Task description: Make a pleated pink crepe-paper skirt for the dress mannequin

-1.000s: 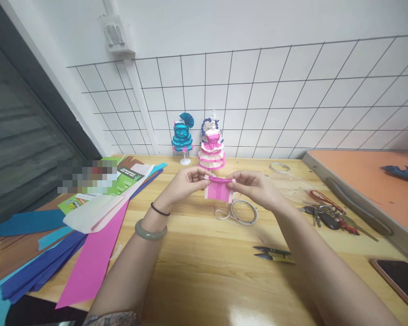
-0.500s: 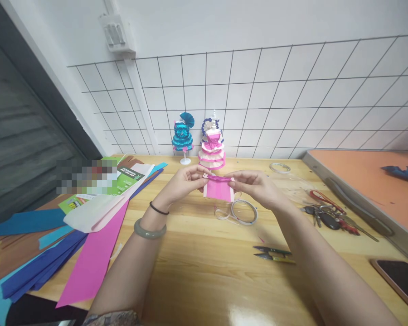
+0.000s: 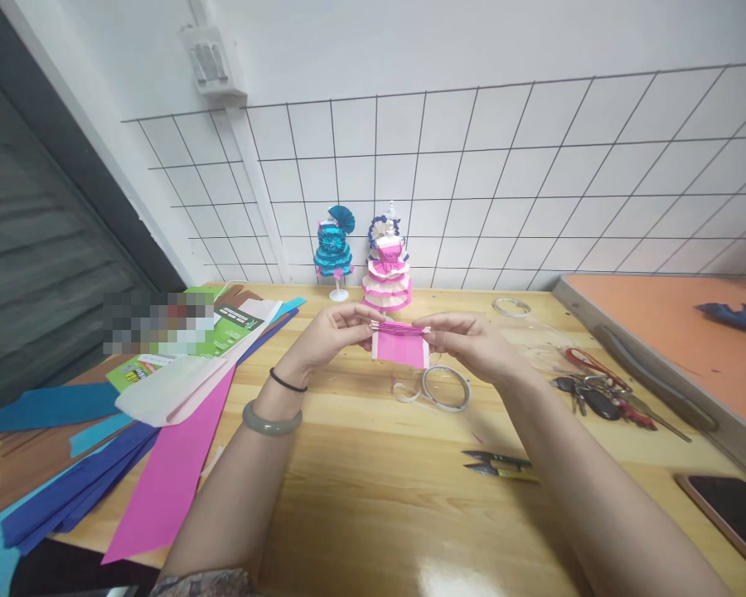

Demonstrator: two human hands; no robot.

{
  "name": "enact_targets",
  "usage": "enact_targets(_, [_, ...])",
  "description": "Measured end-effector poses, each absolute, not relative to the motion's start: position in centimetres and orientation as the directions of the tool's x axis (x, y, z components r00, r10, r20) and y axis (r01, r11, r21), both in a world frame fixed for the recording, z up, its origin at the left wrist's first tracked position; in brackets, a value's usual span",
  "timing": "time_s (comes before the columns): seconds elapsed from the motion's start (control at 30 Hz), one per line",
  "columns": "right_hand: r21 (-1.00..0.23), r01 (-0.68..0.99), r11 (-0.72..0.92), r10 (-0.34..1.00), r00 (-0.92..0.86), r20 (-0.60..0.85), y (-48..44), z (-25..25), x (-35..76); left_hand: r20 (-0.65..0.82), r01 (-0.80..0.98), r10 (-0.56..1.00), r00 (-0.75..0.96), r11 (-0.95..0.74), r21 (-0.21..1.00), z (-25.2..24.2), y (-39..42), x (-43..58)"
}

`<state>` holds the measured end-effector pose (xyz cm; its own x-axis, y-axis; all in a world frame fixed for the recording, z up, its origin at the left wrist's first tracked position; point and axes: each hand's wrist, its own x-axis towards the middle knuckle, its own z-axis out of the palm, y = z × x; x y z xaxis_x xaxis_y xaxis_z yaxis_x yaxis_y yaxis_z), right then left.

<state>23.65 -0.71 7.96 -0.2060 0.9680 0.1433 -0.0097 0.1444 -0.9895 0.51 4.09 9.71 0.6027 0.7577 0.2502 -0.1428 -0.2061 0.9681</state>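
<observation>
A pink paper strip with white side edges (image 3: 401,349) hangs between my hands, its top part gathered into narrow pleats. My left hand (image 3: 341,332) pinches the left end of the pleats between thumb and fingers. At the right end, my right hand (image 3: 463,338) grips the folds the same way. Just below and right of the strip, a roll of tape (image 3: 446,388) lies on the table with a curled piece beside it. Behind my hands stand a doll form in a pink and white ruffled paper dress (image 3: 388,269) and another in a teal dress (image 3: 334,249).
Thread snips (image 3: 497,467) lie near my right forearm. Further right are keys (image 3: 603,400), a phone (image 3: 730,518) and an orange-topped board (image 3: 665,332). Coloured paper strips (image 3: 171,481) and a green package (image 3: 236,332) cover the left side. Another tape roll (image 3: 511,308) rests near the wall.
The pleated top of the pink strip has spread a little, showing more separate folds. Both hands keep their hold, with the right one shifted very slightly.
</observation>
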Motion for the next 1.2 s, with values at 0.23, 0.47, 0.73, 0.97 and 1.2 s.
enact_targets(0.23, [-0.985, -0.007, 0.171, 0.956, -0.24, 0.167, -0.9, 8.2, 23.6, 0.244, -0.143, 0.775, 0.584, -0.198, 0.97, 9.7, 4.1, 0.5])
enact_targets(0.47, [-0.975, 0.074, 0.21, 0.956, -0.225, 0.189, -1.4, 8.9, 23.4, 0.257, -0.154, 0.767, 0.588, -0.206, 0.966, 9.9, 4.0, 0.4])
enact_targets(0.73, [-0.95, 0.192, 0.244, 0.967, -0.114, 0.226, -1.6, 9.1, 22.6, 0.294, -0.105, 0.751, 0.592, -0.29, 0.951, 10.6, 3.6, 0.5])
enact_targets(0.97, [-0.919, 0.264, 0.293, 0.956, -0.089, 0.279, -1.7, 9.0, 22.3, 0.304, -0.008, 0.762, 0.572, -0.366, 0.931, 10.7, 3.2, 0.9])
enact_targets(1.2, [-0.823, 0.369, 0.431, 0.893, -0.041, 0.449, -1.6, 8.7, 22.0, 0.319, 0.138, 0.75, 0.58, -0.476, 0.869, 10.6, 3.1, 0.8])
